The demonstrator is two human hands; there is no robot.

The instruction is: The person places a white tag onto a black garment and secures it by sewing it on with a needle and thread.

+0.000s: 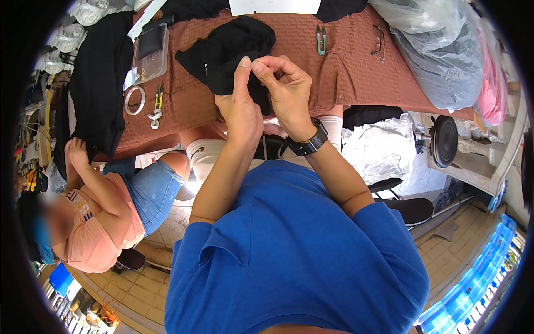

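Over the near edge of the table lies a bunched black cloth (239, 42), with a small white mark on its left part. My left hand (243, 114) is closed at the cloth's near side, its thumb pointing up and its fingers mostly hidden behind. Close beside that thumb, my right hand (289, 89) pinches with thumb and forefinger. Whatever sits in this pinch is too small to make out. Some of the black cloth hangs below and between both hands. A dark watch (308, 142) is on my right wrist.
Green-handled thread snips (321, 42) and glasses (379, 47) lie right; a tape roll (134, 101), yellow snips (158, 103) and a clear plastic box (151, 55) lie left. Plastic bags (439, 61) fill the right end. At left, a co-worker (105, 222) handles black fabric (100, 83).
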